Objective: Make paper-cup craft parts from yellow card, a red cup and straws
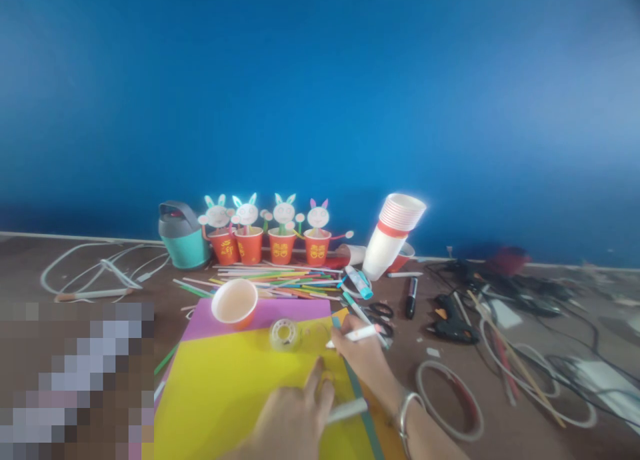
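My right hand point(364, 355) is closed on a white pen point(356, 335), whose tip rests on the yellow paper sheet point(215, 393). My left hand point(295, 417) lies on that yellow sheet with fingers stretched out, pressing it down; a white pen cap or stick point(347, 411) shows beside it. A roll of clear tape point(285, 334) sits on the yellow sheet just ahead. An orange paper cup point(235, 303) lies tilted on the purple sheet point(280, 311) behind.
Against the blue wall stand several red cups with paper rabbits point(270, 237), a teal speaker point(183, 235) and a leaning stack of cups point(393, 235). Coloured sticks point(270, 280), scissors point(381, 311), a black marker point(411, 297), a glue gun point(450, 323), a tape ring point(450, 400) and cables point(530, 353) lie around.
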### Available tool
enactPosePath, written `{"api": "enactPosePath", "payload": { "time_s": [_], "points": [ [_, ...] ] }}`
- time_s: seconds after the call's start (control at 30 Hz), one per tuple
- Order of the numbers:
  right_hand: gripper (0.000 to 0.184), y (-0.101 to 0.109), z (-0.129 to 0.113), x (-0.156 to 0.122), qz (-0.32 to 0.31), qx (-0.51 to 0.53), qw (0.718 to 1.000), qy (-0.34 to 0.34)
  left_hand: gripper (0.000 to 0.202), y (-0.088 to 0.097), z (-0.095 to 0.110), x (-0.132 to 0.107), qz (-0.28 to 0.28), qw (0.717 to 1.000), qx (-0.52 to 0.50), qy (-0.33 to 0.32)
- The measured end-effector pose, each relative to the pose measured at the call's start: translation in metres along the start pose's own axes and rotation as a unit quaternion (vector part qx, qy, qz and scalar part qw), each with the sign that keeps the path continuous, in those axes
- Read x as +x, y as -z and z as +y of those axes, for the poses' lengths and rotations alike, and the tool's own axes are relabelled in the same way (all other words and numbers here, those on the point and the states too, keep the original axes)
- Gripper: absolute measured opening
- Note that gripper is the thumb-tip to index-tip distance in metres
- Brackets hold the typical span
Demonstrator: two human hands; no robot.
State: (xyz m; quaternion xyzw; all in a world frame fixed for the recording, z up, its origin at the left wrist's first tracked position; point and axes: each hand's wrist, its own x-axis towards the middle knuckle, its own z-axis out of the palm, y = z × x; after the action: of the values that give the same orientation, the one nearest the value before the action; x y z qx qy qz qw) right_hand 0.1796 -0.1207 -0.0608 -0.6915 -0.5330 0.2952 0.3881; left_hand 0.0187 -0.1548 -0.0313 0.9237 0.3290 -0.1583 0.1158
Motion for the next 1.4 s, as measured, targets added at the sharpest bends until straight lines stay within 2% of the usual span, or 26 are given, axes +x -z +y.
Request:
{"api": "enactPosePath", "payload": {
  "time_s": [0.53,0.9,1.1,1.4],
  "points": [
    [0.025,-0.0002,0.0026,0.0012,-0.004,-0.004,1.000,0.001,0.053,0.0014,0.0009,-0.0002,0.005,1.000,0.010,0.004],
    [0.025,-0.0017,0.0079,0.0023,0.002,-0.026,1.000,0.007,0.062,0.0010,-0.0003,-0.0002,0.000,1.000,0.001,-0.006],
    [0.022,-0.0015,0.0054,0.0045,0.014,-0.017,1.000,-0.004,0.055,0.0000,-0.0005,0.0007,-0.004,1.000,0.006,-0.004],
    [0.025,0.0000,0.0002,0.0010,0.007,0.002,1.000,-0.008,0.056,0.0031,0.0007,-0.0002,0.001,1.000,0.003,0.002]
  ]
}}
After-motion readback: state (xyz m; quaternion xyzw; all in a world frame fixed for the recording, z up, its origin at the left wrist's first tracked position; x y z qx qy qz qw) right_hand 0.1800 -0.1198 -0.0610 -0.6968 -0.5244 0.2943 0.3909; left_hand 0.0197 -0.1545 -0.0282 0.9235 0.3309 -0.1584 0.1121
